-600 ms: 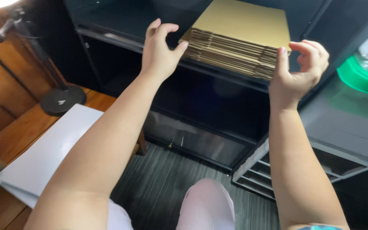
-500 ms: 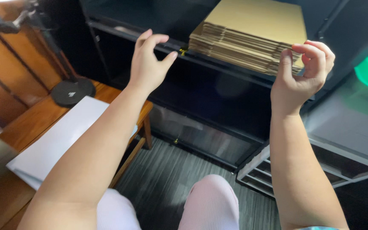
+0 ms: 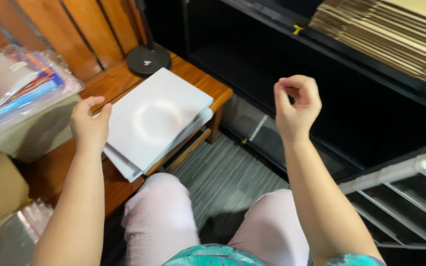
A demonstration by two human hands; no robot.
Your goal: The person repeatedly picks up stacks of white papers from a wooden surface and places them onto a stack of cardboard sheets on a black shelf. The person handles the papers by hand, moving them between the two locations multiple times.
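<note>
A single head-worn camera looks steeply down from just above the seated person's knees, facing the low wooden table (image 3: 124, 79) at left and black shelving right of it, at close range.

The left hand (image 3: 89, 125) reaches out low, fingers bent; the right hand (image 3: 296, 106) hangs raised, fingers loosely curled, empty.
</note>
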